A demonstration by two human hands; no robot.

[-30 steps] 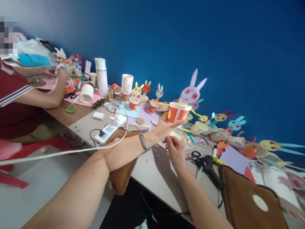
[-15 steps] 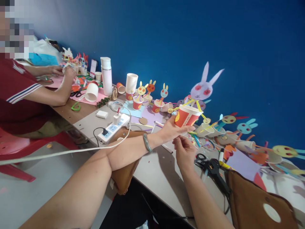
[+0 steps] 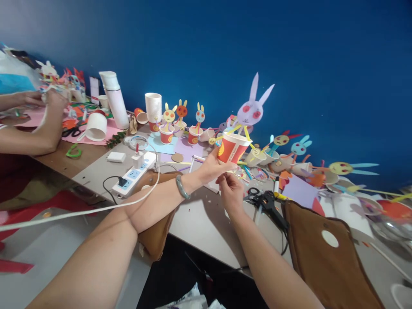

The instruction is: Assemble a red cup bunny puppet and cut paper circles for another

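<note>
Item, one red paper cup [image 3: 233, 149]: upright, raised above the table [image 3: 196, 223], in our left hand [image 3: 210, 167]. Our left fingers and thumb are wrapped around its lower part. Fitted to it, a purple rabbit head [image 3: 250, 112] with two tall ears and red eyes, standing above the rim on yellow strips.

Item, our right hand [image 3: 232, 191]: just below the cup, fingers curled, thumb and fingertips pressed together; whether anything is pinched between them we cannot tell. Item, one green bangle [image 3: 183, 187], on our left wrist.

To the right of our hands we list a black glue gun [image 3: 272, 208], black-handled scissors [image 3: 253, 192] beside it, a purple paper sheet [image 3: 301, 189] and a brown pad [image 3: 328, 257] bearing a white oval.

To the left: a white power strip [image 3: 134, 174] with plugs in it, a white adapter [image 3: 116, 157] and a brown round disc [image 3: 177, 157].

Along the blue wall [image 3: 193, 51]: a white flask [image 3: 116, 103], a stack of white cups [image 3: 153, 107], three small upright rabbit cups, and further right more cups with paper heads, several tipped over.

At the far left, one co-worker's hands [image 3: 53, 98], above pink paper.
</note>
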